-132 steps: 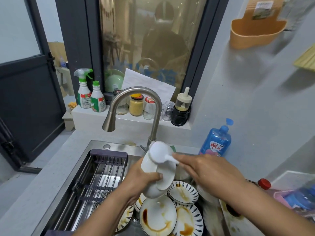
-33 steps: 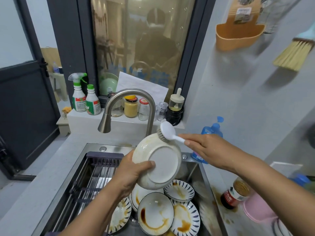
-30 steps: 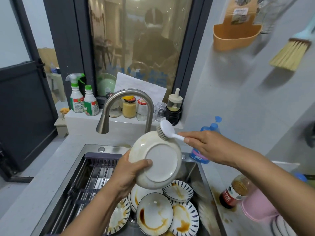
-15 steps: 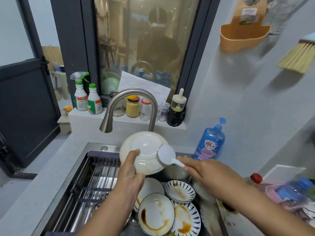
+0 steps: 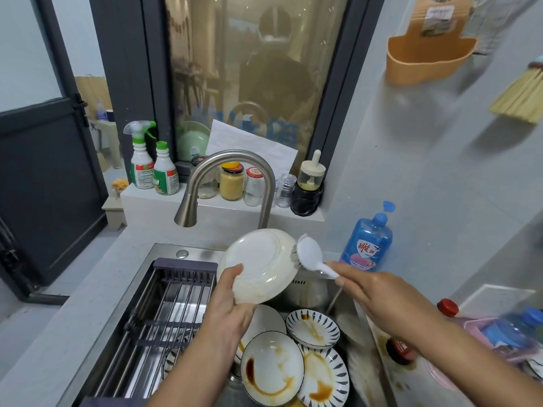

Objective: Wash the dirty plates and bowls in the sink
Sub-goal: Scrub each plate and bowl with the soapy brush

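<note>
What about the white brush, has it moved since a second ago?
Yes. The dish brush dropped lower: its head was level with the stem of the faucet, and now sits below and right of it, against the white bowl at its right edge.

Two hands (image 5: pixel 232 301) (image 5: pixel 379 298), one brush (image 5: pixel 308 254)

Rack (image 5: pixel 176 292) left in sink (image 5: pixel 164 251) — dishes (image 5: pixel 273 365) right.

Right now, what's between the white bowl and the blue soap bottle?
Head view: the scrub brush, bristles on the white bowl, soap bottle beyond it.
</note>
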`<state>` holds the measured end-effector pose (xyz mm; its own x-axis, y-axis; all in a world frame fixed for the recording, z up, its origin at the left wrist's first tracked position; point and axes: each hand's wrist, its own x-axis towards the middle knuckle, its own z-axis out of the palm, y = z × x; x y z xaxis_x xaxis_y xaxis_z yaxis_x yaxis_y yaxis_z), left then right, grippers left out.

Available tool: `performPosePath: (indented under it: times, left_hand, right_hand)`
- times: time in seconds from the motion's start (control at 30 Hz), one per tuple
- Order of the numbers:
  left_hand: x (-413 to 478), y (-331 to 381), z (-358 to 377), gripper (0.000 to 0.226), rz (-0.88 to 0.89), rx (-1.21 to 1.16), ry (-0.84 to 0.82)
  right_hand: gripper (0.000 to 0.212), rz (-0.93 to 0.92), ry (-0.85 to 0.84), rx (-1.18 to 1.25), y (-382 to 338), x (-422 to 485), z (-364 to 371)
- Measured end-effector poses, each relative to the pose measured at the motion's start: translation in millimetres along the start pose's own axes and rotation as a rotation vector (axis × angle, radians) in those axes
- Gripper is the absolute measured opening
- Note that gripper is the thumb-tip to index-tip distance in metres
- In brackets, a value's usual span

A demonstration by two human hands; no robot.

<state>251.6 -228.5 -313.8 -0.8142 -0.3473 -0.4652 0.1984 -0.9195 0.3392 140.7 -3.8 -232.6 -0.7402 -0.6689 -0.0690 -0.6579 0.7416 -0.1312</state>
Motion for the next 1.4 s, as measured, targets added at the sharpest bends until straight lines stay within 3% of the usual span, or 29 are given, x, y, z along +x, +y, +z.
performPosePath:
  times: [0.07, 0.23, 0.3, 0.43, 0.53, 0.63, 0.8, 1.03, 1.2, 1.4]
  left_hand:
    - [10, 3, -9, 0.064, -0.062, -0.093, -0.061]
    - [13, 10, -16, 0.071, -0.047, 0.120, -0.216]
    - [13, 12, -11, 0.061, 0.012, 0.142, -0.269]
    - [11, 5, 2, 0.054, 0.067, 0.252, -0.289]
    - [7, -1, 2, 0.057, 0.072, 0.285, -0.307]
    - [8, 5, 0, 0.076, 0.123, 0.263, -0.288]
    - [13, 10, 4, 0.060, 0.126, 0.265, -0.242]
    - [9, 10, 1, 0.051, 0.136, 0.272, -0.285]
    - [17, 19, -2, 0.053, 0.154, 0.295, -0.249]
    - [22, 9, -17, 0.051, 0.021, 0.285, -0.275]
  right_hand:
    - [0.039, 0.028, -0.025, 0.068, 11, 11, -7]
    - [0.037, 0.025, 0.003, 0.144, 13, 18, -26]
    - [0.038, -0.021, -0.009, 0.056, -4, 11, -32]
    - [0.043, -0.197, -0.060, -0.197, -44, 1, -21]
    - [0.043, -0.165, -0.039, -0.245, -50, 15, -26]
    - [0.038, -0.102, -0.088, -0.202, -36, 20, -39]
    - [0.033, -0.168, -0.218, -0.103, -48, 7, -33]
    - [0.034, -0.078, -0.092, -0.152, -37, 28, -38]
    - [0.033, -0.147, -0.261, -0.044, -48, 7, -27]
    - [0.034, -0.039, -0.066, 0.038, -41, 35, -22]
